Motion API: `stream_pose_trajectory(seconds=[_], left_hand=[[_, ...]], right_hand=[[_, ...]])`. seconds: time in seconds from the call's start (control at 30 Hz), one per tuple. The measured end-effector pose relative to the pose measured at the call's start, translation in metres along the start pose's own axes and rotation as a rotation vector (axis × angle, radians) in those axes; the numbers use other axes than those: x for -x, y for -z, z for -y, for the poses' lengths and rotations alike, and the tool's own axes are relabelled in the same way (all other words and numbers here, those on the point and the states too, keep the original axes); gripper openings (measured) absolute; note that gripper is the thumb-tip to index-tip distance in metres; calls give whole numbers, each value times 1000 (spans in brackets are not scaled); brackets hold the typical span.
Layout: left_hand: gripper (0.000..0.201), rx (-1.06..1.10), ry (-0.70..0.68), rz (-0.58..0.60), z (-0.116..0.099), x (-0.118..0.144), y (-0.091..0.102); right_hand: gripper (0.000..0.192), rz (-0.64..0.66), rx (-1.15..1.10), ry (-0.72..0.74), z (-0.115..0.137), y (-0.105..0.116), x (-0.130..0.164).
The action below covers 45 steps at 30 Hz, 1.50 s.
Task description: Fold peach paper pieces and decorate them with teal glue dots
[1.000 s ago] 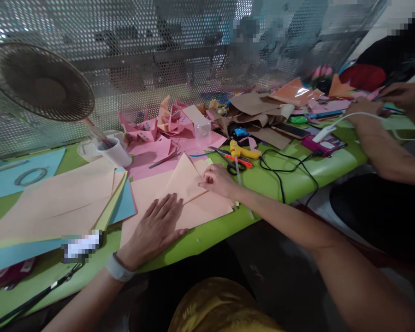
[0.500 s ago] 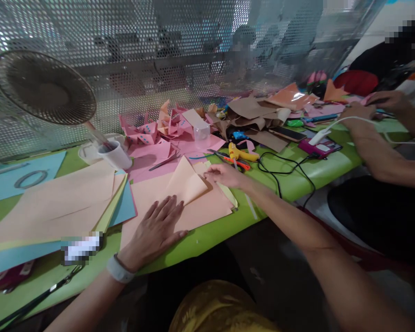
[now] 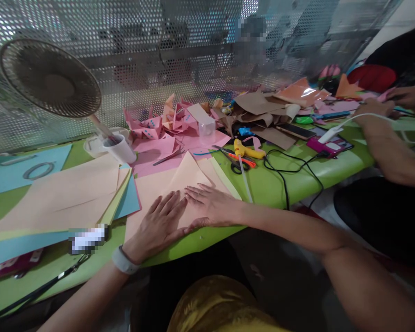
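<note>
A folded sheet of peach paper [image 3: 187, 171] lies on larger peach sheets [image 3: 148, 182] near the table's front edge, its pointed corner facing away from me. My left hand [image 3: 164, 221] rests flat across the near left part of the fold, fingers stretched out. Beside it, my right hand [image 3: 210, 203] lies flat on the paper with its fingers extended, the two thumbs close together. Neither hand grips anything. The near edge of the folded sheet is hidden under my hands. A yellow glue gun [image 3: 247, 150] and black-handled scissors [image 3: 240, 166] lie just beyond my right hand.
At left are a stack of coloured paper [image 3: 65, 193], a white cup [image 3: 121, 150] and a fan [image 3: 51, 78]. Pink folded paper shapes [image 3: 143, 127] and brown scraps [image 3: 256, 108] line the back. A black cable [image 3: 287, 171] crosses the right side, near another person's arm [image 3: 390, 138].
My right hand has moved left and down from the fold's right side onto the paper beside my left hand. The folded corner lies flatter. My left hand stays on the paper.
</note>
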State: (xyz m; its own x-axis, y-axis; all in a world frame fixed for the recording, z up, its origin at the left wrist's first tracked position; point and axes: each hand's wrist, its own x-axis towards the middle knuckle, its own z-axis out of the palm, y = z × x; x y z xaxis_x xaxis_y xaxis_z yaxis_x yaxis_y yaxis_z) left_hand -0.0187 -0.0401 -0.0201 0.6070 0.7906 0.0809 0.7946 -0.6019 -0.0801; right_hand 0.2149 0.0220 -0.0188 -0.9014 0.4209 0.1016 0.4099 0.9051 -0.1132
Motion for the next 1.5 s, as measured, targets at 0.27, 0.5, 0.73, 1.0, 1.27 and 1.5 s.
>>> stream_pose_trajectory(seconds=[0.27, 0.5, 0.73, 1.0, 1.27, 1.5], left_hand=[[81, -1, -45, 15, 7, 8, 5], [89, -49, -47, 15, 23, 49, 12], [88, -34, -37, 35, 31, 75, 22], [71, 48, 38, -81, 10, 7, 39], [89, 63, 115, -13, 13, -43, -8], [92, 63, 114, -75, 10, -39, -11]], right_hand=[[101, 28, -15, -115, -20, 6, 30], [101, 45, -51, -186, -31, 6, 49], [98, 24, -62, -185, -33, 11, 49], [77, -14, -32, -93, -25, 22, 1], [89, 103, -158, -139, -36, 5, -24], [79, 98, -190, -100, -68, 6, -35]])
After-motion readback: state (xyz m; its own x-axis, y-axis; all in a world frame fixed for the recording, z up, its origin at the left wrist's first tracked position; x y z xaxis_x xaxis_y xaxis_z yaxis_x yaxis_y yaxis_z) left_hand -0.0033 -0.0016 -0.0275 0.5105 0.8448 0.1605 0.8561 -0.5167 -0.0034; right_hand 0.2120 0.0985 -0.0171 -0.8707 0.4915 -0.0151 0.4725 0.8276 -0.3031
